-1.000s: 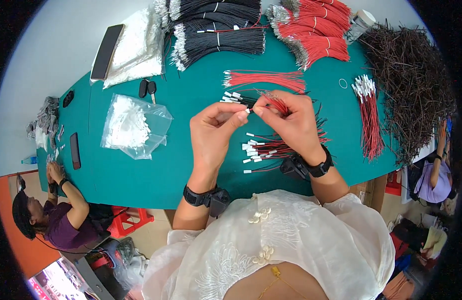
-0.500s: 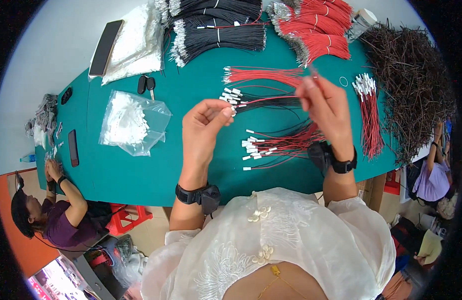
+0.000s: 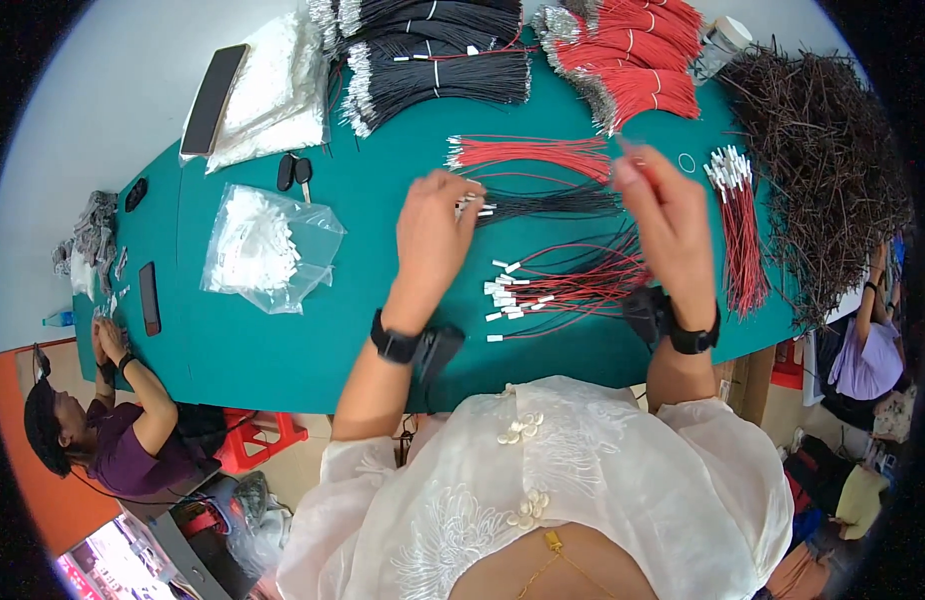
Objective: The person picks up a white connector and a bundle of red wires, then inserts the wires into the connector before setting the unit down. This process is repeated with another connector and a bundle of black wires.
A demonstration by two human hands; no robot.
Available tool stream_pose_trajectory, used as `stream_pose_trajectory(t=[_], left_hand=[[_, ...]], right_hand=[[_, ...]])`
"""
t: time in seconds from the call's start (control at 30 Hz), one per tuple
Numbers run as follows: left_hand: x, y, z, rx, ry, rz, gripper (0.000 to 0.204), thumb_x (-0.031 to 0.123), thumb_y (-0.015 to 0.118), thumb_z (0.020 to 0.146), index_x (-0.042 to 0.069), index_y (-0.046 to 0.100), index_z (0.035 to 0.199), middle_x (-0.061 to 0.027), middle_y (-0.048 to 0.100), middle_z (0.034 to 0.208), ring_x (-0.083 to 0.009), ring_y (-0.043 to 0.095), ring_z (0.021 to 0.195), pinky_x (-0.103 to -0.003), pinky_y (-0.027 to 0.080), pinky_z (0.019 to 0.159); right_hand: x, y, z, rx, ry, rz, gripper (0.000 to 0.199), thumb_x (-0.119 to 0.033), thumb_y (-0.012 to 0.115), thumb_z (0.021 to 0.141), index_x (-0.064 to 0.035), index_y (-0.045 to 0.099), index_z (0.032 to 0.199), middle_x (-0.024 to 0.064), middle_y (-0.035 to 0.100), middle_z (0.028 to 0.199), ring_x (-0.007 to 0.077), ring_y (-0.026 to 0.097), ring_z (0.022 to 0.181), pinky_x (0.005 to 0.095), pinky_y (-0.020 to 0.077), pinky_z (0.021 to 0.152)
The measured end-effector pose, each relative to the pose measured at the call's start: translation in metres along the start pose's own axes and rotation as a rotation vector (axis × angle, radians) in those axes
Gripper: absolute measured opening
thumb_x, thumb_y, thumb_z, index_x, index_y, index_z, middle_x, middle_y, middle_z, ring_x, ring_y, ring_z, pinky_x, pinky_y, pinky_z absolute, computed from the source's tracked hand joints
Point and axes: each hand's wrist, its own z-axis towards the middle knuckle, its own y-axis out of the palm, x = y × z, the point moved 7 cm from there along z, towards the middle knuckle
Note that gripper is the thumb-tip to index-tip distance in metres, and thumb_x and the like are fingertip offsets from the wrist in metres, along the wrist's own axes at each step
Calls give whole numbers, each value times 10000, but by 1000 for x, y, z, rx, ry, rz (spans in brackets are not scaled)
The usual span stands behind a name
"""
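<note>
A black-wire bundle [image 3: 553,203] lies crosswise on the green tabletop [image 3: 313,365], in front of the person in the white blouse [image 3: 603,470]. At its left end, the left hand [image 3: 429,235] bends over the white connectors [image 3: 488,210], thumb and forefinger close to each other; I cannot tell whether they pinch one. By the bundle's right end the right hand [image 3: 675,225] is raised, its fingers [image 3: 631,174] blurred and drawn in; I can't make out whether they grip anything.

Just beyond the black-wire bundle lies a row of red wires [image 3: 533,153], pale tips to the left. On its near side spreads a loose pile of red-and-black leads [image 3: 573,287]. Well to its left sits a clear plastic bag [image 3: 258,250] of white pieces. Well to its right, past the right hand, is a sheaf of red leads [image 3: 745,265], white-tipped, and past that a tangled heap of dark wires [image 3: 813,180]. Far off to its left, a co-worker [image 3: 133,425] in purple sits with both hands together.
</note>
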Motion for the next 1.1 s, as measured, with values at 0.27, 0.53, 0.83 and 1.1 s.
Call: stream_pose_trajectory(t=[0.27,0.53,0.83,1.1], left_hand=[[0,3,20,-17,169,420,101,51,728,784,40,711,883,-96,691,890,-267,650,768,-327,512,682],[9,-25,14,-57,-182,-175,129,22,740,797,44,725,923,-51,718,855,-153,655,713,-251,495,616],[25,-38,1,-53,-390,-739,88,23,713,856,-11,704,936,-4,689,861,-48,591,741,-193,456,639],[31,-42,-1,-28,-368,-717,76,11,679,869,-7,691,941,-12,683,874,-60,591,790,-202,451,674]], right_hand=[[20,51,3,-187,82,260,189,-154,536,1001,15,603,1055,-16,484,699,69,414,630,256,356,546],[24,69,9,-312,34,239,175,-130,577,979,31,646,987,14,613,793,44,508,724,223,423,648],[17,78,5,-386,114,319,153,-104,617,953,42,661,960,9,657,859,28,535,776,211,441,685],[8,76,2,-373,73,316,104,-81,663,919,20,660,944,-28,602,785,7,473,694,193,382,598]])
